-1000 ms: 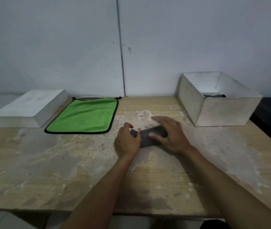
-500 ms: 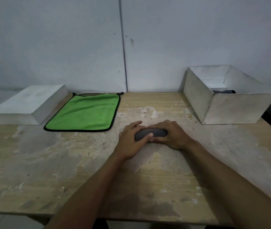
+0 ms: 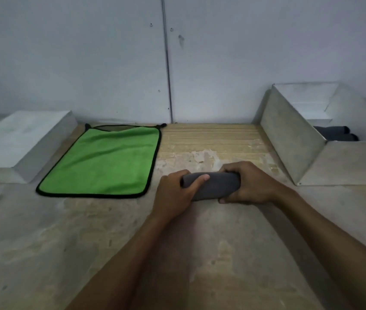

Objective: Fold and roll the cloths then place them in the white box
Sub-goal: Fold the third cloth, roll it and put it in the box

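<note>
Scanning left to right: green cloth (image 3: 101, 162) flat on the worktop (image 3: 43, 242), unfolded. Our left hand (image 3: 173, 195) and right hand (image 3: 249, 184) grip the grey roll (image 3: 213, 185) at either end, fingers curled round it. Soft, light, likely to unroll; we'd hold both ends. White box (image 3: 293, 139) sits far right.

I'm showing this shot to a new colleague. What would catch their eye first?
Probably the bright green cloth lying flat at the table's far left, beside a closed white box. Next, at centre, the left hand and right hand gripping a rolled grey cloth. At far right, the open white box already holds dark rolled cloths.
</note>
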